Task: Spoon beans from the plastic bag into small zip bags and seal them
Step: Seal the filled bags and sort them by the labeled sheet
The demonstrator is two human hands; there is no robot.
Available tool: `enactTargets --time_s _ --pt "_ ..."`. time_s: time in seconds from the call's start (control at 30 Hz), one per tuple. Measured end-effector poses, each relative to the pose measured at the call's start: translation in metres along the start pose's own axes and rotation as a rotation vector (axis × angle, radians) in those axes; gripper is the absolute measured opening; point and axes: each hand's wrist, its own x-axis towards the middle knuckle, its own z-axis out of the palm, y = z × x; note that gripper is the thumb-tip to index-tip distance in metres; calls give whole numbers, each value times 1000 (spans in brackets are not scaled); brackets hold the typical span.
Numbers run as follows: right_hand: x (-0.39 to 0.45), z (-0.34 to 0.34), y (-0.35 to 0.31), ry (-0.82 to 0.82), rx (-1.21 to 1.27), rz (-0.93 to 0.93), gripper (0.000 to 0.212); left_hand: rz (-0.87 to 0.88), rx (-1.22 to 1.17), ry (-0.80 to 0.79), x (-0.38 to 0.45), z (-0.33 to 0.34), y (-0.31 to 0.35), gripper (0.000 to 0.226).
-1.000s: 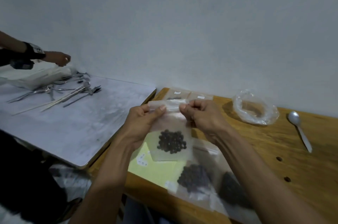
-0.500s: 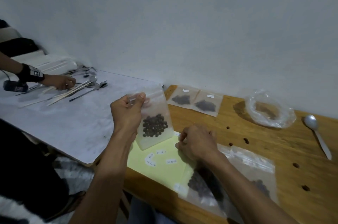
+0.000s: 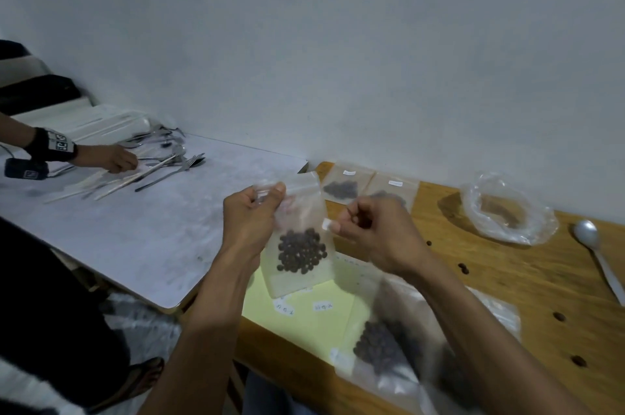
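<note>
Pinching a small white label (image 3: 326, 223), the right hand (image 3: 378, 232) was best steadied while the filled zip bag (image 3: 299, 238), gripped at 12 o'clock by the left hand (image 3: 248, 221), was held taut.

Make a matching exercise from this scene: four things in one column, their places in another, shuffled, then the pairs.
1. spoon
2. held zip bag
3. white label
4. yellow sheet

A. pinched by the right hand
B. on the wooden table, far right
C. gripped at its top by the left hand
D. under the small stickers

Pairs: 1-B, 2-C, 3-A, 4-D
</note>
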Motion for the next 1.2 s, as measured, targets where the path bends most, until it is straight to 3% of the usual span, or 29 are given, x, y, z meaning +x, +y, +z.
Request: enactTargets --time_s 0.1,0.23,0.53,0.77,0.97,1.03,1.13,1.2 --pt "16 -6 -21 25 -125 -92 16 7 55 -86 -7 15 -1 16" --pt "25 -5 -20 39 -253 -53 18 11 15 -139 -18 27 0 15" --pt "20 -1 -14 154 -236 -12 17 2 -41 -203 -27 35 4 14" --pt "14 -4 -3 308 -52 78 34 13 -98 -229 -31 30 4 32" --pt "4 2 5 346 251 191 23 30 -108 -185 -26 42 0 32" --pt "-1 5 9 284 259 187 18 18 -122 -141 -19 46 0 30" --pt "-5 6 24 88 346 144 37 29 -87 -75 1 50 0 33" --pt "1 4 35 72 343 127 45 18 -44 -86 13 56 -2 45"
